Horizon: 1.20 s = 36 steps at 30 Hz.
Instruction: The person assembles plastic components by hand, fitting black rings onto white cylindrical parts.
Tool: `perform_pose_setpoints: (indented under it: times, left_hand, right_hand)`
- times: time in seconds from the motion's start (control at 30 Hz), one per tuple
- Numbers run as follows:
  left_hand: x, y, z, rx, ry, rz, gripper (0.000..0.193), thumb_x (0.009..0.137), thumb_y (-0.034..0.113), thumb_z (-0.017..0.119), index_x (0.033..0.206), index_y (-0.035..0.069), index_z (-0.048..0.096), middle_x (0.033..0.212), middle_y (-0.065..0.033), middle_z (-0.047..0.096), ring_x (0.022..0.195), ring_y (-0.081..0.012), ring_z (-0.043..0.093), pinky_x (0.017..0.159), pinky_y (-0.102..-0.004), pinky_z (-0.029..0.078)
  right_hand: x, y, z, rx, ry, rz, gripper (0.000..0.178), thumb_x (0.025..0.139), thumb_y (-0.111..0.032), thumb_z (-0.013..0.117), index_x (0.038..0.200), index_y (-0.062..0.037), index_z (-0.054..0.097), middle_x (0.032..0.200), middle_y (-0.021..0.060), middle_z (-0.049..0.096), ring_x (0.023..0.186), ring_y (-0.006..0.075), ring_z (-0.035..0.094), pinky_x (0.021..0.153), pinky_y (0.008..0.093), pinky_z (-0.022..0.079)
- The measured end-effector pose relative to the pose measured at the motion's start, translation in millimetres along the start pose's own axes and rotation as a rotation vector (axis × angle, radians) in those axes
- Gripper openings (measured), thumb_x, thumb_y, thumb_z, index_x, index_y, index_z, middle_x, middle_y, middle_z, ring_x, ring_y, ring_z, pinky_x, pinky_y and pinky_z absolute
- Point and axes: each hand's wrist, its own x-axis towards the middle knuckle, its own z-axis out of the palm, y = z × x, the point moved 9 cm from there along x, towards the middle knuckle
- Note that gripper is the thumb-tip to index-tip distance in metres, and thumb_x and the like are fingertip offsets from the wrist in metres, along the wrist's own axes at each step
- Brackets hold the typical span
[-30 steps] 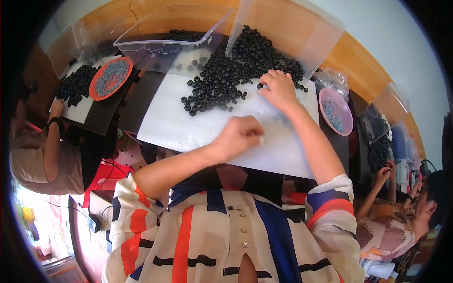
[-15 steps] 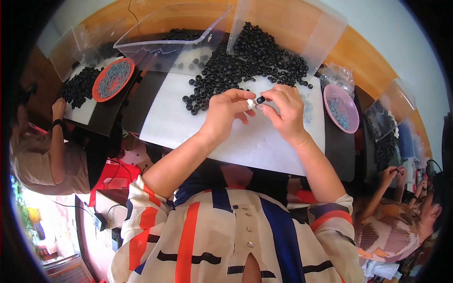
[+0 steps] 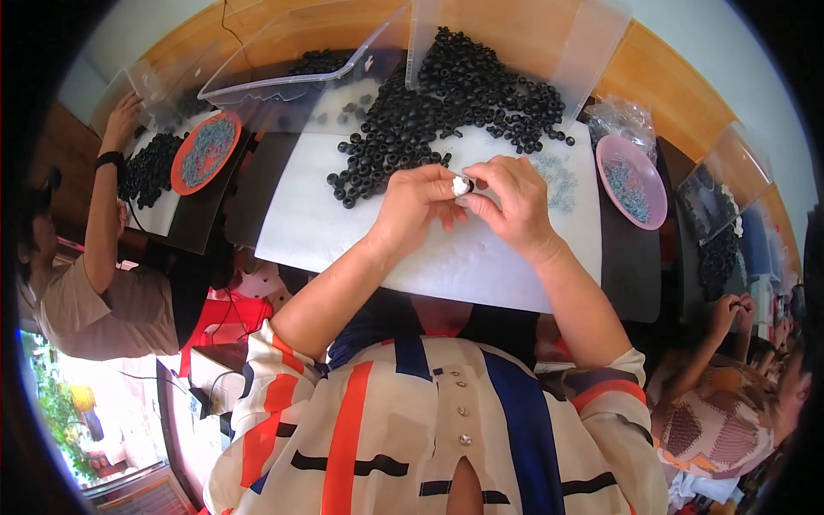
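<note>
My left hand [image 3: 414,199] pinches a small white piece [image 3: 460,186] between thumb and fingers. A small black round part [image 3: 469,186] is gripped by my right hand [image 3: 518,204] and sits against the white piece, partly hidden by the fingertips. Whether one is inside the other I cannot tell. Both hands are above a white sheet [image 3: 330,245]. Just beyond them spreads a large heap of black round parts [image 3: 403,129], several with a hole showing. Small grey-blue pieces [image 3: 556,182] lie scattered on the sheet beside my right hand.
A pink bowl [image 3: 659,196] of grey-blue pieces stands right of the sheet. Clear plastic bins [image 3: 592,51] line the back, near a crumpled clear bag [image 3: 620,120]. At left, a person [image 3: 103,292] works by an orange plate [image 3: 178,176]; another person [image 3: 717,412] is at right.
My hands have come closer, bringing the black part from beside the white piece up against it. The person at left has raised an arm toward a clear bin.
</note>
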Motion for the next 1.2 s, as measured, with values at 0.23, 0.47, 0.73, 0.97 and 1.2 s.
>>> perform_pose_setpoints:
  times: [0.23,0.47,0.73,0.97,1.2]
  left_hand:
    - [-3,0,2,0.029,0.038,0.026,0.018,0.091,0.011,0.066,0.094,-0.006,0.066,0.082,-0.0132,0.067,0.068,-0.0209,0.065,0.053,-0.0285,0.047]
    - [-2,-4,-6,-0.086,-0.011,-0.042,0.018,0.094,0.012,0.063,0.098,-0.006,0.066,0.084,-0.0128,0.067,0.066,-0.0199,0.063,0.052,-0.0289,0.046]
    - [-3,-4,-3,-0.067,-0.045,-0.074,0.020,0.096,0.012,0.059,0.102,-0.005,0.066,0.087,-0.0136,0.067,0.069,-0.0208,0.064,0.053,-0.0289,0.046]
    - [-5,-2,1,-0.075,-0.049,-0.033,0.021,0.096,0.010,0.059,0.107,-0.007,0.065,0.090,-0.0130,0.067,0.072,-0.0201,0.065,0.057,-0.0289,0.049]
    - [-5,-3,2,0.078,-0.015,-0.001,0.019,0.095,0.009,0.060,0.105,-0.007,0.064,0.087,-0.0108,0.067,0.070,-0.0166,0.064,0.056,-0.0282,0.049]
  right_hand:
    - [-7,12,6,0.059,-0.029,0.022,0.022,0.072,-0.013,0.075,0.090,-0.0110,0.063,0.077,0.0023,0.059,0.069,0.0227,0.057,0.065,0.0354,0.041]
    - [-6,11,13,0.188,-0.024,0.114,0.019,0.073,-0.012,0.077,0.085,-0.0105,0.062,0.073,0.0020,0.059,0.065,0.0206,0.058,0.062,0.0338,0.042]
    - [-8,15,11,0.199,-0.015,0.134,0.020,0.074,-0.010,0.078,0.087,-0.0093,0.062,0.074,0.0032,0.062,0.063,0.0209,0.059,0.059,0.0329,0.044]
    - [-7,17,9,0.164,-0.029,0.115,0.021,0.073,-0.002,0.076,0.089,-0.0037,0.064,0.078,0.0062,0.061,0.068,0.0202,0.061,0.059,0.0307,0.047]
    - [-11,19,10,0.161,-0.020,0.129,0.022,0.068,-0.004,0.075,0.086,-0.0094,0.065,0.075,0.0037,0.060,0.067,0.0236,0.058,0.061,0.0349,0.046]
